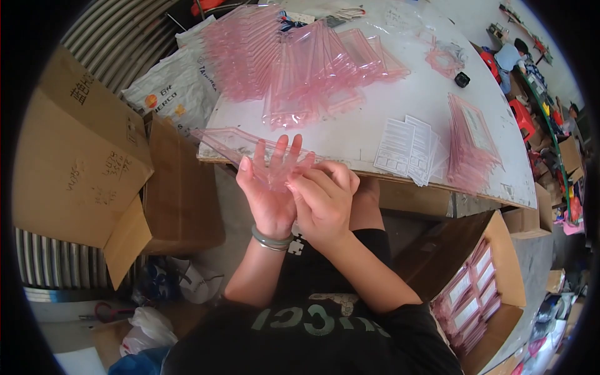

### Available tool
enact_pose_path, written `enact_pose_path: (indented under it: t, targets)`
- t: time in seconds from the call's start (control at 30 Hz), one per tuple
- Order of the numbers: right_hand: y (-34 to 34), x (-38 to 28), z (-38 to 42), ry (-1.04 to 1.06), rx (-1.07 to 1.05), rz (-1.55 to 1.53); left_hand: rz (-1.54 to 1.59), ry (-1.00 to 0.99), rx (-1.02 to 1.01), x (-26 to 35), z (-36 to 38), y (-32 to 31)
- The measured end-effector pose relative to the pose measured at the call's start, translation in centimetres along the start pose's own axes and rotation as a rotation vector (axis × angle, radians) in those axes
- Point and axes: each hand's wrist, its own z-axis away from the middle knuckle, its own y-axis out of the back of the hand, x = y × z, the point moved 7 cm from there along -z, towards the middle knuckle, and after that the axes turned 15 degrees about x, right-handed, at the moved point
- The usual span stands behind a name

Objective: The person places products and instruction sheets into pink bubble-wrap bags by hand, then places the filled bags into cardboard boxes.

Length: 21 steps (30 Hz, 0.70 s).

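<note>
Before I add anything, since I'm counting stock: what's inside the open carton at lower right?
The carton holds pink pouches in stacks, several showing white inserts. Whatever lies beneath the top ones is covered.

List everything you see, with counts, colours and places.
Table: one, white, ahead
Held pouch: one, clear pink, at table's edge
Loose pouches: many, clear pink, table's far side
Filled pouches: one stack, pink-white, table's right
Printed sheets: several, white, beside that stack
Small object: one, black, table's far right
Open carton: one, brown, lower right
Packed pouches: many, pink-white, inside it
Cardboard boxes: number unclear, brown, left
Woven sack: one, white, left of table
Background clutter: uncountable, multicoloured, far right
Person: at least one, blue clothing, upper right
Bangles: two, grey-green, silver, left wrist
Left hand: one, spread, at pouch
Right hand: one, pinching pouch
</note>
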Motion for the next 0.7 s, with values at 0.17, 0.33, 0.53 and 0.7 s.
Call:
enact_pose_path:
  t: [0.17, 0.33, 0.53, 0.7]
  targets:
    - [-0.2, -0.3, -0.5, -0.108, -0.122, -0.022, -0.047, -0.027, -0.091, -0.1, -0.1, -0.4]
    - [-0.9, -0.4, -0.8, -0.107, -0.361, -0.117, -0.107, -0.092, -0.222, 0.8, 0.7, -1.8]
    - [-1.7, -0.4, -0.1, -0.161, -0.639, -0.243, -0.207, -0.122, -0.244, 1.6, 0.0, -1.7]
    - [-1.3, 0.1, 0.3, -0.105, -0.671, -0.212, -0.247, -0.098, -0.347, 1.5, 0.0, -1.3]
